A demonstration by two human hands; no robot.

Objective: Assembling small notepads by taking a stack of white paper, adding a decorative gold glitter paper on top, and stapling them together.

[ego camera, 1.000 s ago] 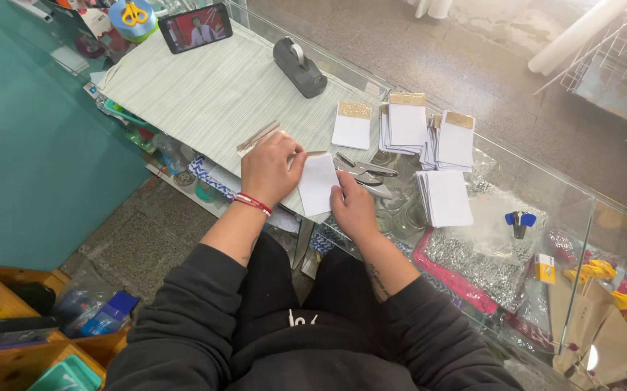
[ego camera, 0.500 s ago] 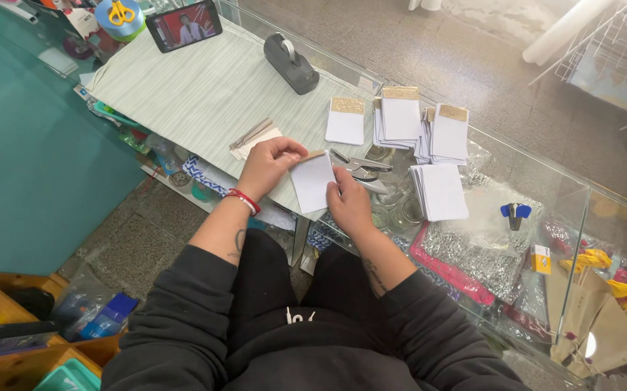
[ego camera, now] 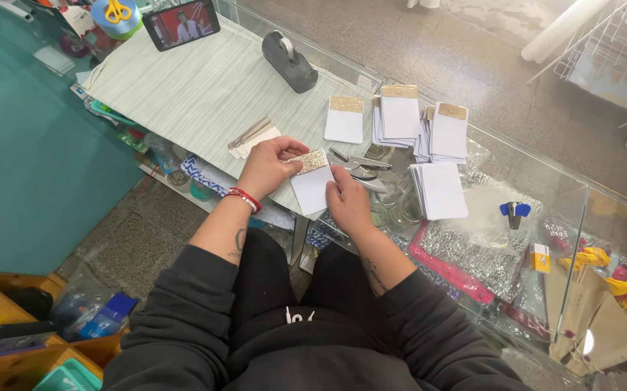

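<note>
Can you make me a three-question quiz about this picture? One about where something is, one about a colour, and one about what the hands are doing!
1. Where is the tape dispenser?
A. On the striped mat
B. On the floor
C. In the left hand

2. What colour is the strip on top of the card being held?
A. Blue
B. Glittery gold
C. Red

3. How is the card held?
A. It lies alone on the glass
B. Only the right hand holds it
C. Both hands hold it

Answers:
1 A, the dark dispenser stands at the far edge of the mat.
2 B, a sparkly gold band runs along the top of the white card.
3 C, the left hand pinches the gold end and the right hand grips the card's right side.
</note>
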